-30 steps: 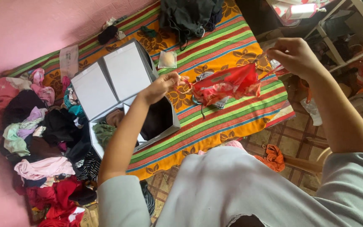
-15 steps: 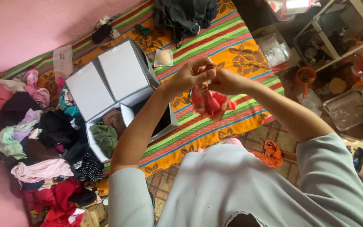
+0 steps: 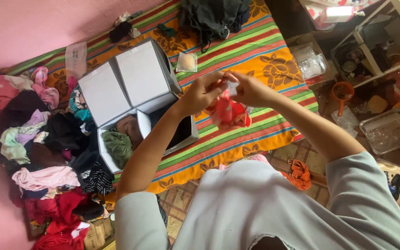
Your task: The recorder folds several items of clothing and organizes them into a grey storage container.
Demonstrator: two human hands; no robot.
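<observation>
Both hands met above the striped mat w/ a small red patterned garment bunched between them. Left hand pinched the cloth's top edge from the left, fingers curled shut on it; right hand gripped the same top edge from the right, knuckles nearly touching the left's. The garment hung down from that shared grip — long axis roughly vertical in the view, loose lower end pointing toward the person's grey shirt. It was held in the air, clear of the mat, just right of the open grey fabric box. Folded green and brown pieces sat in the box's compartments. A heap of mixed clothes lay to the left by the pink wall — an orange cloth lay on the tiled floor.
</observation>
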